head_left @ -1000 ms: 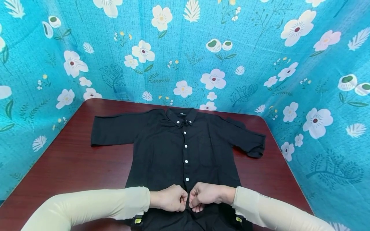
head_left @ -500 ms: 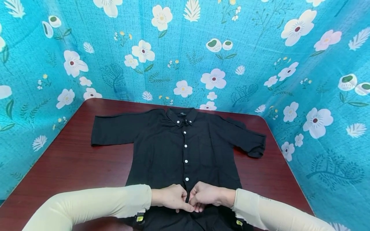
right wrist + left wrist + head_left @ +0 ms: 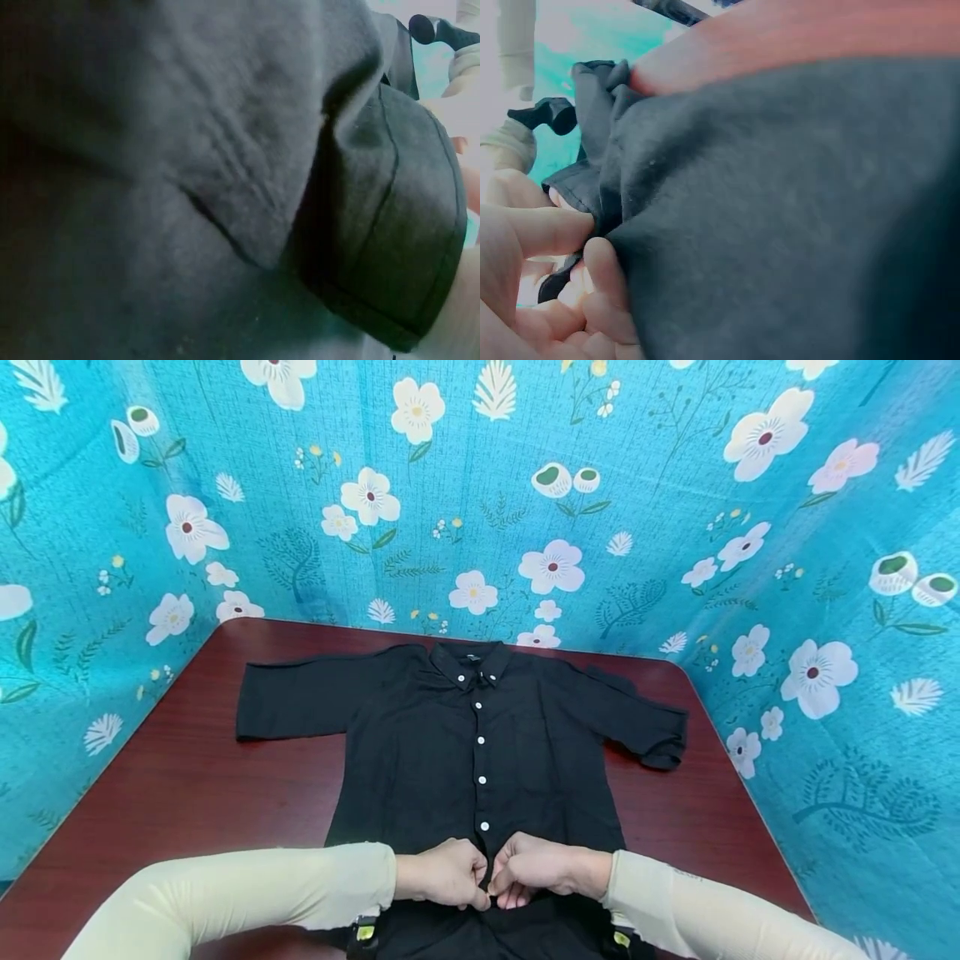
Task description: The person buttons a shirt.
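A black short-sleeved button-up shirt point(image 3: 427, 768) lies front up, with its collar point(image 3: 453, 664) toward the far side. White buttons run down its front placket; the lowest one showing point(image 3: 484, 827) sits just above the hands. My left hand point(image 3: 450, 874) pinches the placket edge between thumb and curled fingers, as the left wrist view confirms on the dark cloth point(image 3: 780, 195). Nearly touching it, my right hand point(image 3: 534, 865) pinches the other side of the opening. The fingers hide whatever button or buttonhole lies between them. Folded shirt cloth point(image 3: 390, 225) mostly covers the right hand in its wrist view.
The shirt is spread on a dark red wooden table point(image 3: 187, 793) with rounded far corners. A turquoise flowered curtain point(image 3: 480, 493) hangs behind the table and along both sides. The right-hand sleeve point(image 3: 648, 731) of the shirt is bunched at its cuff.
My left thumb and fingers have shifted down and closer to the right fingertips, then drawn slightly back. The right hand barely moves. The rest of the shirt stays in place.
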A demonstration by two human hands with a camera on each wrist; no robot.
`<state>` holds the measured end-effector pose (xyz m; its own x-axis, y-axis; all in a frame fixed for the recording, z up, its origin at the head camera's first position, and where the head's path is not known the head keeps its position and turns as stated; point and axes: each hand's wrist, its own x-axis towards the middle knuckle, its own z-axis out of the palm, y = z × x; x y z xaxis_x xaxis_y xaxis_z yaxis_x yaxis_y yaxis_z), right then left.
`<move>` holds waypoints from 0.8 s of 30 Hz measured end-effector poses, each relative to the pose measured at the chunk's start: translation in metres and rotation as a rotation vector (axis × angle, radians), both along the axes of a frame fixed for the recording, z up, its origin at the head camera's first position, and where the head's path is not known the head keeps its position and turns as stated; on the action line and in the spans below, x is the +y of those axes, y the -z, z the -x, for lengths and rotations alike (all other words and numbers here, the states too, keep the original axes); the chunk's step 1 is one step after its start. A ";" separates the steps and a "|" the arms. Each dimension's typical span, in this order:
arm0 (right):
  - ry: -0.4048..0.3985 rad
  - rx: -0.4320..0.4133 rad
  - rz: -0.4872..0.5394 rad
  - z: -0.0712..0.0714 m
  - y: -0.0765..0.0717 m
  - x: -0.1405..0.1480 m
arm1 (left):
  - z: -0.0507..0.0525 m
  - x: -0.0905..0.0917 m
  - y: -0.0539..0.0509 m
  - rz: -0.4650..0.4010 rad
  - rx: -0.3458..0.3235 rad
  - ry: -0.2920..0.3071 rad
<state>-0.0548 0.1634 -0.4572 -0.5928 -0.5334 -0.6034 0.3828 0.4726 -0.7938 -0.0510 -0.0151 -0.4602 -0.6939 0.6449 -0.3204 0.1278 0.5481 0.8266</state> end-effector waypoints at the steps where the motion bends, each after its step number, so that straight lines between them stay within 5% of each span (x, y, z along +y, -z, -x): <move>1: -0.006 -0.006 -0.006 0.000 0.000 0.000 | 0.000 0.000 0.001 0.007 0.045 0.023; 6: -0.061 -0.030 -0.022 0.000 0.000 0.001 | 0.003 -0.001 0.003 0.025 0.262 0.146; 9: -0.151 0.026 -0.023 0.002 -0.002 0.001 | 0.005 -0.001 0.003 0.025 0.282 0.177; 13: -0.255 0.104 -0.008 0.006 -0.005 0.003 | 0.006 -0.002 0.003 0.011 0.223 0.144; 19: -0.274 0.102 -0.005 0.009 -0.007 0.005 | 0.008 -0.004 0.009 -0.091 0.038 0.060; 24: -0.344 0.191 -0.037 0.012 -0.008 0.004 | 0.012 -0.005 0.008 -0.102 0.003 0.065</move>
<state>-0.0670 0.1670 -0.4489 -0.4871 -0.7002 -0.5220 0.0437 0.5774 -0.8153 -0.0627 -0.0201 -0.4683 -0.6507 0.7173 -0.2491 0.1624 0.4519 0.8771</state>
